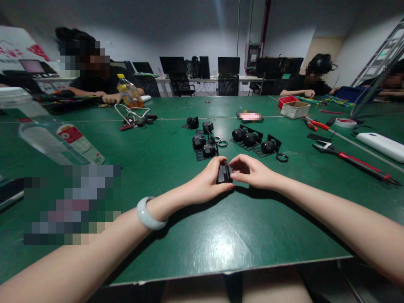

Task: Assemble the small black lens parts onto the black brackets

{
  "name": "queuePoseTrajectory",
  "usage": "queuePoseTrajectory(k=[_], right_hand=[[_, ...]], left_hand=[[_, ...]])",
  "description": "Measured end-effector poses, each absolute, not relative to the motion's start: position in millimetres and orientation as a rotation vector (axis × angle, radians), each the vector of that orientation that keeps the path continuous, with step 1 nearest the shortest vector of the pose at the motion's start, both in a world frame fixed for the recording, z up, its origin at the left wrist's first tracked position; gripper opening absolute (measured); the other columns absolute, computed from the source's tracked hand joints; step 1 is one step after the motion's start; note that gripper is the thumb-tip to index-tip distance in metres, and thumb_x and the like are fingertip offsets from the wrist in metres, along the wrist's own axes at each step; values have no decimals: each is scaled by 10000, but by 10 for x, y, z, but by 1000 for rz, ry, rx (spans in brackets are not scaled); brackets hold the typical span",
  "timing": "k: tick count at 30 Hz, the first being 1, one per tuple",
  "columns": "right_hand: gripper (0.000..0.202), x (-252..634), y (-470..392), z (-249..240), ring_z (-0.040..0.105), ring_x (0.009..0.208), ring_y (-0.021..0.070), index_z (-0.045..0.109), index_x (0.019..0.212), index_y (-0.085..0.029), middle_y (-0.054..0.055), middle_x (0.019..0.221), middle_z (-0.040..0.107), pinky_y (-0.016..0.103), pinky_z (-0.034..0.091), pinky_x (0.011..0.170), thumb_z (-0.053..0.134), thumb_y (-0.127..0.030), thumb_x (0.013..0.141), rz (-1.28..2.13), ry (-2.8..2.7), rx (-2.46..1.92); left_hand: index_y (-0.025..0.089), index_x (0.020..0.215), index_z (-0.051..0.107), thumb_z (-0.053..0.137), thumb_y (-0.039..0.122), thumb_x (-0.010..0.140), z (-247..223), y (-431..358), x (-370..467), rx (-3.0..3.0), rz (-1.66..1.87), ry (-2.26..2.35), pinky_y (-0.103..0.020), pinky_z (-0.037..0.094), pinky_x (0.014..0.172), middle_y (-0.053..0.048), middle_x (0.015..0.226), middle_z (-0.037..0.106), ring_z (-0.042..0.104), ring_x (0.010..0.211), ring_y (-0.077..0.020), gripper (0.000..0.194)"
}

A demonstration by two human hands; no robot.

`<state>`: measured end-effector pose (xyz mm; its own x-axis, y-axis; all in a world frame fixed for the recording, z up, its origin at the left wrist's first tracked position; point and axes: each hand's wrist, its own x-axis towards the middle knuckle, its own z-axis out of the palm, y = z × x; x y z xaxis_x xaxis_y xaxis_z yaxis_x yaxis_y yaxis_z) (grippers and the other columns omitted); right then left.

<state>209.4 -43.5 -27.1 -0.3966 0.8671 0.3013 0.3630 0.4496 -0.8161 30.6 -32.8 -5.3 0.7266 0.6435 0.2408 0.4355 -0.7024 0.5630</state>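
My left hand (212,174) is closed around a black cable gland (223,173), thumb in front and fingers behind. My right hand (254,171) has its thumb and fingertips bent against the right side of the same piece. Its far side is hidden by my fingers. Just beyond my hands lie similar black glands (208,149) on slotted L-shaped brackets. Another bracketed pair (251,139) sits to the right, with a single gland (269,146) beside it. Loose nuts lie close by, among them a black hex nut (282,158).
On the right are an adjustable wrench (362,165), red-handled pliers (317,124), a white case (381,145) and small boxes (295,110). At left stand a big clear bottle (57,130) and a yellow-capped bottle (128,94). Other people sit across the green table (189,235).
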Motion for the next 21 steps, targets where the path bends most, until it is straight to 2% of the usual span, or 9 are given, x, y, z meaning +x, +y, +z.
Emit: queuePoseTrajectory(k=[8,21], right_hand=[[457,2077,-474,-245,476,809,103,375,962,-211,17,921,431,288,414,743,600,-148,570,979,-1918,-888],[392,2082,-433,-293,463,848,112,431,926,-199,21,908,436,299,413,757,606,-189,576,915,-1957,-930]], left_hand=[[151,1104,254,504,294,663,-62,-324,315,2452,619,781,-326,325,854,-74,1050,383,379,991,-186,527],[149,1098,262,505,300,656,-31,-343,316,2427,605,808,-338,323,855,-78,1060,379,380,993,-192,526]])
